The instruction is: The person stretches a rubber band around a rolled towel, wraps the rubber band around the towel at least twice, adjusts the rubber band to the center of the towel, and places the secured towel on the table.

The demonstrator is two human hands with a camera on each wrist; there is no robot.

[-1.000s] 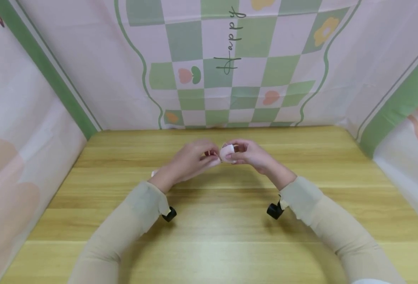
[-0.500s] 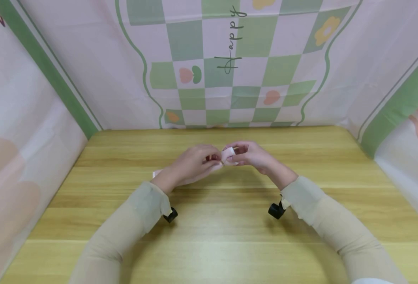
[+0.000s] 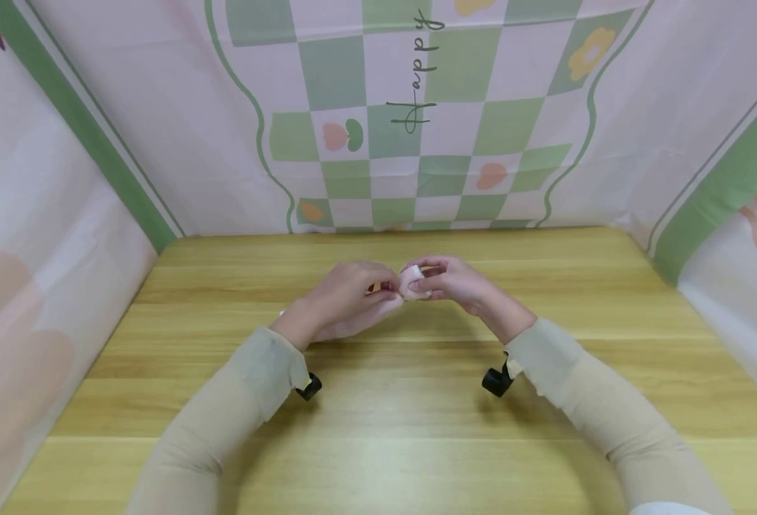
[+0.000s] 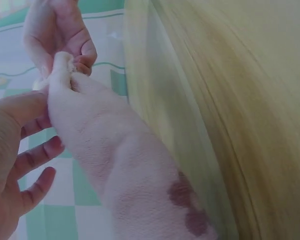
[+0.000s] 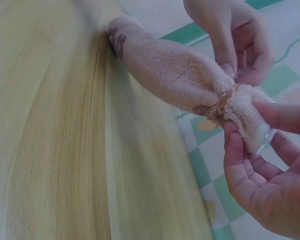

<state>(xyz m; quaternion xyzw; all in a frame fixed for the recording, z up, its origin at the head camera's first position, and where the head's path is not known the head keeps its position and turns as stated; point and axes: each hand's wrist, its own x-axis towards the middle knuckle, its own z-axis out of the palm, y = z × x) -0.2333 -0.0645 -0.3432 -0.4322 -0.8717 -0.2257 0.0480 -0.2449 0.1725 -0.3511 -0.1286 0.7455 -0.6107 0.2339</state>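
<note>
- In the head view the rolled pink towel [image 3: 410, 280] is mostly hidden between the left hand [image 3: 346, 293] and right hand [image 3: 455, 282]; only a small end shows
- The left wrist view cuts the towel off at its bottom edge
- The band [image 5: 221, 104] cinching the towel is too small to identify
- The table [image 4: 250, 100] is blurred in the left wrist view

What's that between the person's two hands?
A rolled pink towel spans from the left hand to the right hand, cinched by a rubber band; the right wrist view shows it best.
</note>
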